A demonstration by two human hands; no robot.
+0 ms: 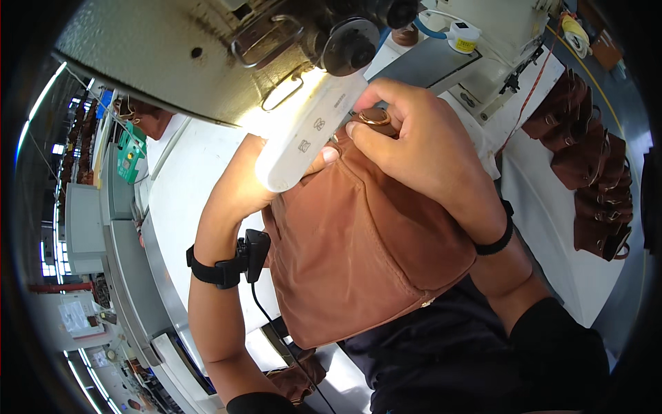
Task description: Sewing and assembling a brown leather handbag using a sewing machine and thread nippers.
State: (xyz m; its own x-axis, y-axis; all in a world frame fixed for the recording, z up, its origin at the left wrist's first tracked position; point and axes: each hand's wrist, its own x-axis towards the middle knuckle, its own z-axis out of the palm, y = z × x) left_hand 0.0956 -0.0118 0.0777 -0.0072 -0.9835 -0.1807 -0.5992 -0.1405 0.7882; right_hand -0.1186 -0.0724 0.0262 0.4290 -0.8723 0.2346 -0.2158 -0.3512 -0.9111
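Observation:
A brown leather bag (358, 248) lies over my lap and against the sewing machine (207, 55). My right hand (414, 138) grips the bag's top edge, thumb and fingers pinching beside a gold metal ring (374, 118) on a brown tab. My left hand (248, 179) holds the bag's left side under the machine's bright white lamp (310, 131), which hides most of its fingers. A black strap with a small device (241, 259) is on my left wrist, and a black band (496, 238) is on my right wrist.
The white work table (186, 179) spreads to the left and right. A pile of brown leather pieces with metal rings (593, 172) lies on the table at the right. A green object (129, 153) sits at the far left. More brown leather (296, 379) lies below my left arm.

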